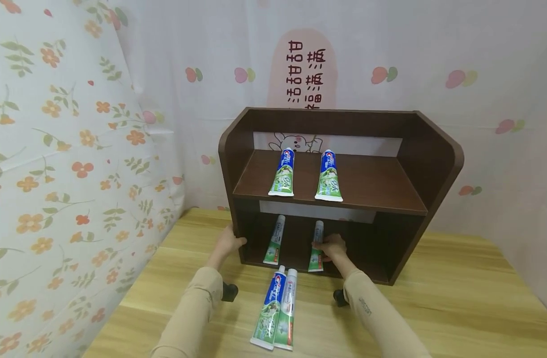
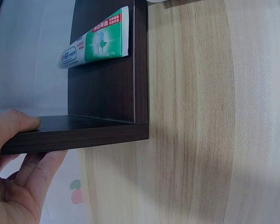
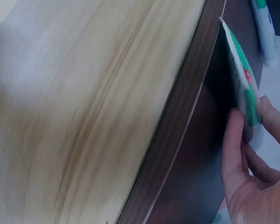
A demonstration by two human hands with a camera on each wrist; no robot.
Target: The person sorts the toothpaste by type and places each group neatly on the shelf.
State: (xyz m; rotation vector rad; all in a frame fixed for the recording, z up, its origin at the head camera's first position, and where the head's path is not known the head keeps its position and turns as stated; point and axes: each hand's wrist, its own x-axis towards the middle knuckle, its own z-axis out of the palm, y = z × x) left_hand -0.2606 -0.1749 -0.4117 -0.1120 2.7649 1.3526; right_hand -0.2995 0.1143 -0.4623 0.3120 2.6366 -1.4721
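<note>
A dark brown two-tier shelf [image 1: 367, 181] stands on the table. My left hand [image 1: 228, 242] grips its left side panel [image 2: 84, 140], thumb on the inner face and fingers on the outer one in the left wrist view. On the lower tier my right hand [image 1: 333, 247] pinches a white-and-green toothpaste tube [image 3: 245, 77] between thumb and fingers. Left of it lies a similar toothpaste tube [image 1: 275, 239]. The upper tier bears two blue-and-green toothpaste tubes, a left one [image 1: 283, 171] and a right one [image 1: 329, 176].
In front of the shelf, a blue-and-green tube [image 1: 269, 311] and a white-and-green tube [image 1: 288, 308] lie side by side, touching, on the wooden table [image 1: 166, 298]. A floral cloth [image 1: 76, 164] hangs at the left, and a printed curtain [image 1: 211, 54] hangs behind.
</note>
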